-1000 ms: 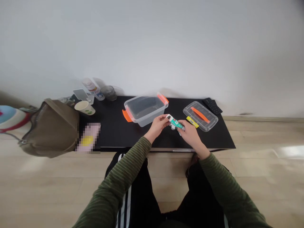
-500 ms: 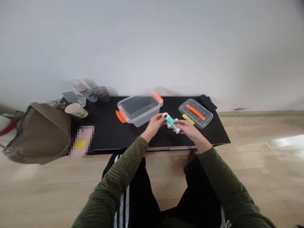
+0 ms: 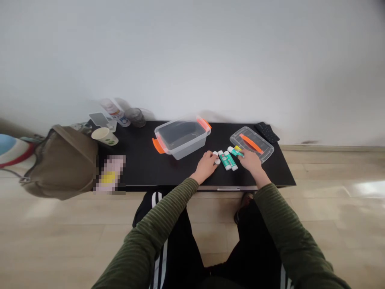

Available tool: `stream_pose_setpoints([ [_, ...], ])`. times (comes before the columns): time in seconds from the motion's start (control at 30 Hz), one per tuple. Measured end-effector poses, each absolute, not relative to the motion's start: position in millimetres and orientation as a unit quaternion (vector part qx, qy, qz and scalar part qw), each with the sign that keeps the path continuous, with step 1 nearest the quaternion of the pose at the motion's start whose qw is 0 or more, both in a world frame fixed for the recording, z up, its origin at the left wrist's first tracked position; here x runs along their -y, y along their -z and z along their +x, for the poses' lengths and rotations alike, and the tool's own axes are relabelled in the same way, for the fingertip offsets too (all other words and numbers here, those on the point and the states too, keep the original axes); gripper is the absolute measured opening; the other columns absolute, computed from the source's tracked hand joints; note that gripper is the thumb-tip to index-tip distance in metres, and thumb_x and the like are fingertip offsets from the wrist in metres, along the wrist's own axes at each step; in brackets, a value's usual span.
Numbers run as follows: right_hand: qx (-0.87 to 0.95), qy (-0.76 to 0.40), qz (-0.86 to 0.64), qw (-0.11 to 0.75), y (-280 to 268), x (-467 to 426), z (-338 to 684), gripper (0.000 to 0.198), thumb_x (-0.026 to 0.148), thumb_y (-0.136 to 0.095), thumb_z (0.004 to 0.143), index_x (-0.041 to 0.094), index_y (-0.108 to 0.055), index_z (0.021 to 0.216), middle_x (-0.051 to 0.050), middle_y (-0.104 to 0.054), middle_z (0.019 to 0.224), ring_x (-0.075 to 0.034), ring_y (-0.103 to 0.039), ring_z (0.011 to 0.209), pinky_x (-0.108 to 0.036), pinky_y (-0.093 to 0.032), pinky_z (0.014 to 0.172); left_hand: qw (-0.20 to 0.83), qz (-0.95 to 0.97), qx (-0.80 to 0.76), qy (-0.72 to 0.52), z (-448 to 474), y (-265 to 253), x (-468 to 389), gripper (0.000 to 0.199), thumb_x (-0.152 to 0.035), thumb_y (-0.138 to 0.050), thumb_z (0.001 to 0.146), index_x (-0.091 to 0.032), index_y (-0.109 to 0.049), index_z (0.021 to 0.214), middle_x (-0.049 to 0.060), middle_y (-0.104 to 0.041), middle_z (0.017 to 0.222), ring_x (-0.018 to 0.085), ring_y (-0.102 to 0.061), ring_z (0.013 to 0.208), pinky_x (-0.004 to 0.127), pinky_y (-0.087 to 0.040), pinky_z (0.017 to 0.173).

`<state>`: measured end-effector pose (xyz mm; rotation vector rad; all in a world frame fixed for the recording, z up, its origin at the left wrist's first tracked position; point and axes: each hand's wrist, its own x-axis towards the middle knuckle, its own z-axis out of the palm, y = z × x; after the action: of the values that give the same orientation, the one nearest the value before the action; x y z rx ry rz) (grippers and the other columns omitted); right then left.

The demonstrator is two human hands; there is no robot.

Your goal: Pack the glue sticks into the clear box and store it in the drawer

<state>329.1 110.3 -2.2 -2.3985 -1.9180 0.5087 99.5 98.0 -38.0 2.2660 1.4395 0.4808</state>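
Now the glue sticks, held aloft a second ago, are laid on the black table; left hand and right hand rest apart, fingers touching outer sticks

Olive ribbed long sleeves, black trousers, white side stripes

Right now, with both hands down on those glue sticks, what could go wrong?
The glue sticks lie loose side by side on the smooth black table, close to its front edge; being round, a nudge from the left hand or right hand might roll one off onto the floor. The lid sits right behind the right hand, so lifting that hand carelessly could knock it.
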Motion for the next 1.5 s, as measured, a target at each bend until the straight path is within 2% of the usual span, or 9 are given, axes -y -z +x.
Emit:
stream_pose_setpoints([
  [0.3,0.636,-0.144,-0.755,-0.062,9.7,-112.4,313.4,0.037,0.032,-0.054,0.093,0.018,-0.063,0.126,-0.017,-0.068,0.123,-0.031,-0.064,0.113,-0.039,-0.05,0.087,0.223,0.797,-0.535,-0.167,95.9,36.2,-94.2,0.019,-0.02,-0.064,0.086,-0.021,-0.061,0.105,0.007,-0.052,0.112,0.022,-0.054,0.11,0.035,-0.05,0.094],
  [0.5,0.665,-0.093,-0.741,-0.007,3.4,-109.3,309.5,0.034,0.027,-0.053,0.093,0.017,-0.065,0.123,-0.018,-0.065,0.127,-0.031,-0.053,0.125,-0.038,-0.05,0.087,0.218,0.796,-0.542,-0.157,93.1,34.1,-94.8,0.016,-0.019,-0.062,0.086,-0.02,-0.061,0.102,0.008,-0.054,0.113,0.023,-0.055,0.109,0.035,-0.051,0.091],
  [0.63,0.69,-0.098,-0.716,0.029,-3.9,-98.2,301.7,0.028,0.026,-0.055,0.092,0.021,-0.068,0.116,-0.013,-0.067,0.121,-0.029,-0.055,0.119,-0.036,-0.049,0.087,0.223,0.791,-0.545,-0.166,91.3,32.7,-96.7,0.014,-0.019,-0.062,0.087,-0.02,-0.06,0.101,0.008,-0.054,0.112,0.024,-0.055,0.111,0.035,-0.05,0.092],
  [0.77,0.704,-0.119,-0.7,0.016,-6.5,-86.6,291.0,0.021,0.027,-0.058,0.091,0.022,-0.07,0.108,-0.013,-0.067,0.117,-0.029,-0.057,0.119,-0.034,-0.05,0.085,0.228,0.785,-0.546,-0.182,89.4,31.7,-98.0,0.014,-0.018,-0.065,0.085,-0.02,-0.06,0.098,0.007,-0.054,0.111,0.024,-0.055,0.111,0.036,-0.049,0.095],
  [1.03,0.691,-0.115,-0.712,-0.034,-2.8,-87.9,285.7,0.027,0.026,-0.053,0.094,0.017,-0.069,0.113,-0.019,-0.068,0.119,-0.033,-0.059,0.118,-0.041,-0.051,0.087,0.264,0.759,-0.549,-0.231,84.1,28.5,-100.1,0.013,-0.016,-0.067,0.082,-0.02,-0.059,0.092,0.007,-0.056,0.109,0.024,-0.058,0.107,0.039,-0.049,0.096],
  [1.17,0.671,-0.128,-0.728,-0.061,-0.5,-91.4,284.4,0.031,0.031,-0.052,0.094,0.015,-0.072,0.111,-0.021,-0.071,0.111,-0.034,-0.066,0.106,-0.043,-0.052,0.083,0.33,0.708,-0.559,-0.277,83.1,29.8,-105.6,0.016,-0.016,-0.07,0.079,-0.02,-0.059,0.088,0.007,-0.061,0.105,0.022,-0.062,0.099,0.039,-0.05,0.093],
  [1.3,0.658,-0.125,-0.739,-0.075,-0.5,-94.1,282.4,0.031,0.032,-0.053,0.093,0.016,-0.075,0.109,-0.021,-0.072,0.108,-0.033,-0.069,0.102,-0.041,-0.052,0.082,0.446,0.613,-0.559,-0.336,86.6,37.5,-113.0,0.02,-0.017,-0.074,0.078,-0.02,-0.058,0.089,0.004,-0.068,0.094,0.02,-0.066,0.091,0.038,-0.052,0.09],
  [1.4,0.663,-0.121,-0.736,-0.061,-1.2,-96.4,285.2,0.031,0.031,-0.052,0.093,0.015,-0.075,0.107,-0.022,-0.072,0.108,-0.035,-0.069,0.102,-0.043,-0.052,0.081,0.552,0.498,-0.543,-0.391,89.9,41.7,-118.0,0.021,-0.018,-0.075,0.08,-0.019,-0.056,0.09,0.004,-0.069,0.088,0.017,-0.068,0.084,0.038,-0.055,0.086],
  [1.5,0.677,-0.12,-0.725,-0.023,-2.6,-97.5,291.9,0.028,0.033,-0.053,0.093,0.019,-0.076,0.103,-0.017,-0.073,0.105,-0.033,-0.069,0.103,-0.04,-0.05,0.086,0.652,0.375,-0.494,-0.436,89.5,39.5,-120.7,0.021,-0.025,-0.074,0.085,-0.016,-0.057,0.094,0.007,-0.072,0.09,0.016,-0.07,0.084,0.037,-0.057,0.087],
])
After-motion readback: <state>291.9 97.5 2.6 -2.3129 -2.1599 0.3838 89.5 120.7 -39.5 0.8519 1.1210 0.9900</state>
